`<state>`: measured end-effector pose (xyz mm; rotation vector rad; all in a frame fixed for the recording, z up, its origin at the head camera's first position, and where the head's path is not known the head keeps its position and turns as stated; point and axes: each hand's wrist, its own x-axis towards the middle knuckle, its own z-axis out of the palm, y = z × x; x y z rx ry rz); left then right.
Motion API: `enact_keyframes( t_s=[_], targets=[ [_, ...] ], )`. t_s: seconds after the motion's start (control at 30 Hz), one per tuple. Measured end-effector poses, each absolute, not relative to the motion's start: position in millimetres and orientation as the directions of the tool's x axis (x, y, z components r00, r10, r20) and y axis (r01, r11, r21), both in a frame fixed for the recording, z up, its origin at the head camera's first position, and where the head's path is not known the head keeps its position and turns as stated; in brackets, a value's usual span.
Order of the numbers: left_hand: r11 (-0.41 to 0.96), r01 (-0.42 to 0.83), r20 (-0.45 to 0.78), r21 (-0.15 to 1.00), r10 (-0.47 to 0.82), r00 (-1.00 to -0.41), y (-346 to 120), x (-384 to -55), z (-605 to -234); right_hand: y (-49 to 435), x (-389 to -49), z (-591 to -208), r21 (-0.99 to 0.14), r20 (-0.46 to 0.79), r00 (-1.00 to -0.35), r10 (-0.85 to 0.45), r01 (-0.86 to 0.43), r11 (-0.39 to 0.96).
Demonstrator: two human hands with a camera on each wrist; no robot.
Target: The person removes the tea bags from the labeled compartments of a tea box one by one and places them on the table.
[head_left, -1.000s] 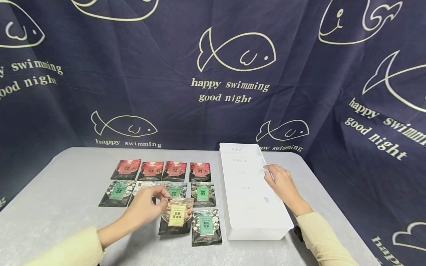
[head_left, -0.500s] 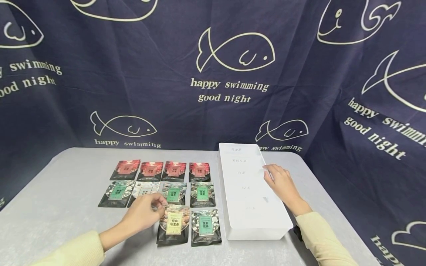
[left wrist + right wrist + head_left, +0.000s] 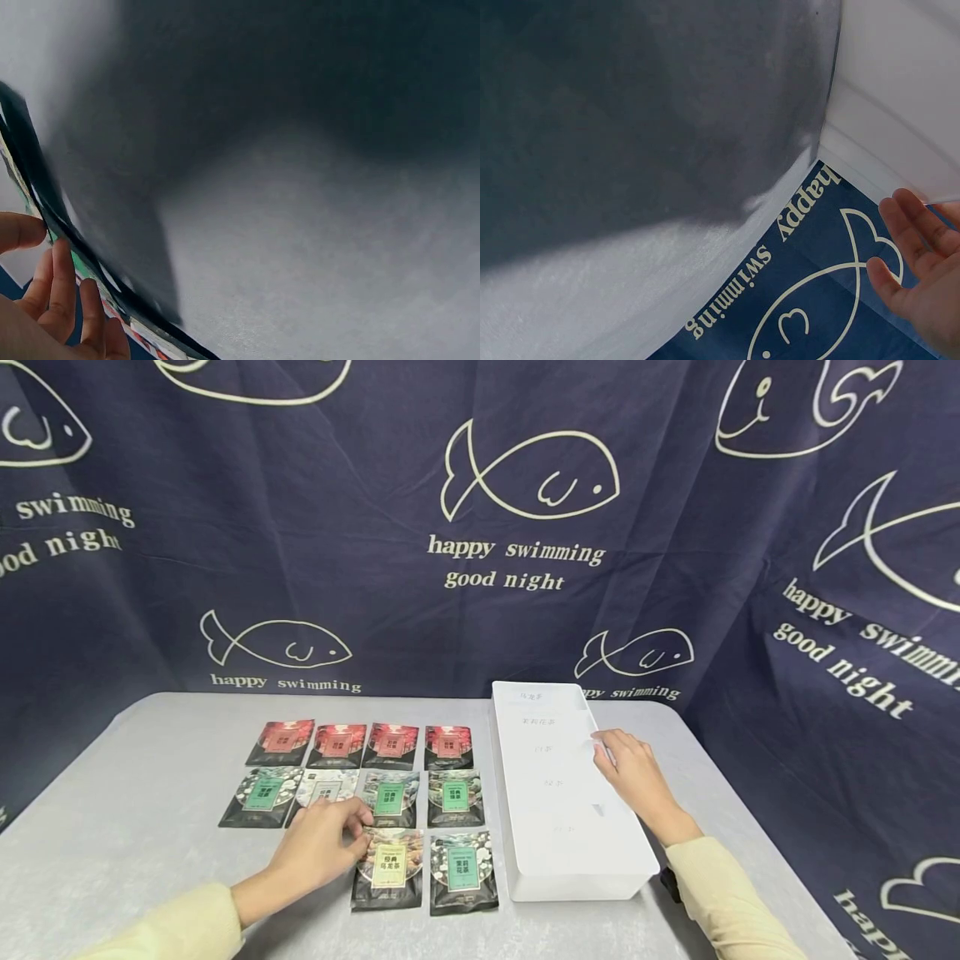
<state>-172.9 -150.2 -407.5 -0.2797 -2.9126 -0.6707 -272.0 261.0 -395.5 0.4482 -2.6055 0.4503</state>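
My left hand (image 3: 322,847) pinches the upper left corner of a tea packet (image 3: 388,872) with a yellow label, which lies in the front row. In the left wrist view, thumb and fingers (image 3: 60,289) meet at the dark packet edge. Right of it is a green-labelled tea packet (image 3: 463,870). Behind lie a pale packet (image 3: 326,785), partly covered by my hand, and green-labelled packets (image 3: 390,797). My right hand (image 3: 633,777) holds the right rim of a long white box (image 3: 577,887); its fingers (image 3: 907,225) show beside the wall in the right wrist view.
Several red tea packets (image 3: 337,746) form the back row on the grey table (image 3: 150,793). Handwritten labels mark the white box along its length. A dark blue curtain (image 3: 360,527) with fish drawings hangs behind the table and along its sides.
My left hand has lowered the yellow-labelled tea packet toward the front left, and it now lies beside the green-labelled one. My right hand stays at the box rim.
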Motion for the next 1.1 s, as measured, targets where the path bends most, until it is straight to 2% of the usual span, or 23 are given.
enact_keyframes(
  t_s=[0.33, 0.7, 0.87, 0.97, 1.1],
  targets=[
    [0.890, 0.257, 0.245, 0.377, 0.172, -0.954, -156, -173, -408, 261, -273, -395, -0.217, 0.485, -0.839, -0.248, -0.391, 0.895],
    [0.905, 0.402, 0.472, 0.141, 0.295, -0.830, -168, -180, -403, 267, -277, -384, -0.093, 0.408, -0.851, -0.331, -0.399, 0.912],
    [0.915, 0.396, 0.511, 0.075, 0.306, -0.804, -179, -184, -394, 271, -277, -377, -0.138, 0.374, -0.870, -0.322, -0.396, 0.908],
    [0.923, 0.380, 0.524, 0.052, 0.299, -0.797, -188, -185, -390, 275, -277, -373, -0.169, 0.398, -0.864, -0.309, -0.400, 0.901],
    [0.937, 0.346, 0.548, 0.052, 0.263, -0.794, -202, -184, -383, 283, -273, -366, -0.147, 0.489, -0.811, -0.320, -0.438, 0.887]
  ],
)
